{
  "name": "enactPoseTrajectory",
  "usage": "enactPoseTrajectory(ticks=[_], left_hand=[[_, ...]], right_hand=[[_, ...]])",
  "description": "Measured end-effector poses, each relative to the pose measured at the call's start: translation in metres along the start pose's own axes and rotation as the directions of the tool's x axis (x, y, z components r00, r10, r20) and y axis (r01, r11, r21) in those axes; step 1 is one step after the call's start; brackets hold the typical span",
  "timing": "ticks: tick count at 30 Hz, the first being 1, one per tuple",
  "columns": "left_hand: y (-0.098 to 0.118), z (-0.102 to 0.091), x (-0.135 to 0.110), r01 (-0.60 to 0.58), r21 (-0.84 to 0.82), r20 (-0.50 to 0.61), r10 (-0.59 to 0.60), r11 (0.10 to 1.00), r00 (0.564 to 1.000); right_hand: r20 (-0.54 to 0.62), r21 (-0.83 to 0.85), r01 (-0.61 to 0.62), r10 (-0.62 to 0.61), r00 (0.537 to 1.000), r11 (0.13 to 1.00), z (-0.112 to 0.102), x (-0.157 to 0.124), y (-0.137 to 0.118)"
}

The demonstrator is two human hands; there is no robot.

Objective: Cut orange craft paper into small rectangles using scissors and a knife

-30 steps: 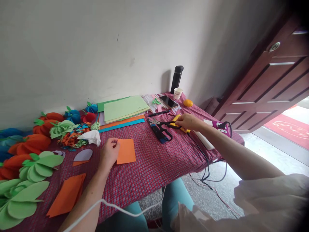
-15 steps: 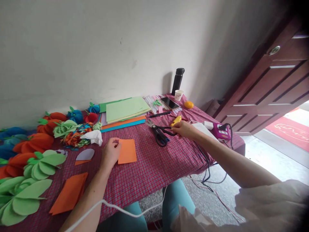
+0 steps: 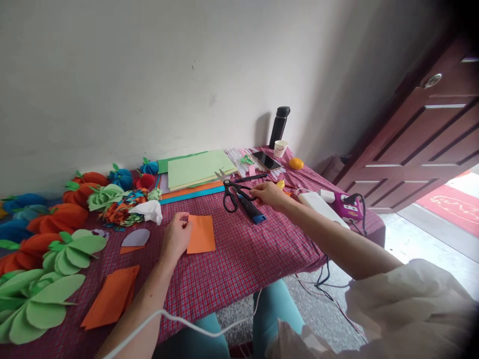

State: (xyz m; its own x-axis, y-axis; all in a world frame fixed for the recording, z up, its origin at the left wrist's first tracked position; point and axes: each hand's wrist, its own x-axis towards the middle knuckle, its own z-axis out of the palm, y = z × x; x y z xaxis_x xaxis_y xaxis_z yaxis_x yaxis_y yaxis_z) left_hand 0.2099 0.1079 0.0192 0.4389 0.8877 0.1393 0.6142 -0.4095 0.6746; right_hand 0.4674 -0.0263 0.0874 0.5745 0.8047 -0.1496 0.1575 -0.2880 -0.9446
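My left hand (image 3: 177, 233) is closed at the left edge of a square of orange paper (image 3: 202, 234), which lies flat on the tablecloth. The fingertips are partly hidden, with the thumb at the sheet's edge. Out to the right, my right hand (image 3: 270, 194) grips one handle loop of black-handled scissors (image 3: 230, 189). Their blades are slightly apart and point toward the paper stack. Just beneath the scissors lies a black and blue utility knife (image 3: 253, 209). Something yellow (image 3: 280, 184) shows partly behind my right hand.
Paper pumpkins (image 3: 60, 219) crowd the left side, near orange sheets (image 3: 112, 296) and a rounded lilac piece (image 3: 135, 238). Coloured paper (image 3: 198, 167) is stacked at the back. A phone (image 3: 266, 160), cup (image 3: 280, 148), black bottle (image 3: 279, 127) and purple power strip (image 3: 348, 205) stand or lie rightward.
My right hand has moved left with the scissors, lifting them off the utility knife and turning them. The yellow thing is now mostly covered. My left hand stays at the orange paper.
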Motion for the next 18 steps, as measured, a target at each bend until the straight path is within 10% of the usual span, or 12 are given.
enactPoseTrajectory(ticks=[18], left_hand=[[0.003, -0.001, 0.0, -0.005, 0.067, 0.012, 0.004, 0.998, 1.0]], right_hand=[[-0.22, 0.139, -0.11, 0.139, 0.966, 0.984, -0.015, 0.099, -0.014]])
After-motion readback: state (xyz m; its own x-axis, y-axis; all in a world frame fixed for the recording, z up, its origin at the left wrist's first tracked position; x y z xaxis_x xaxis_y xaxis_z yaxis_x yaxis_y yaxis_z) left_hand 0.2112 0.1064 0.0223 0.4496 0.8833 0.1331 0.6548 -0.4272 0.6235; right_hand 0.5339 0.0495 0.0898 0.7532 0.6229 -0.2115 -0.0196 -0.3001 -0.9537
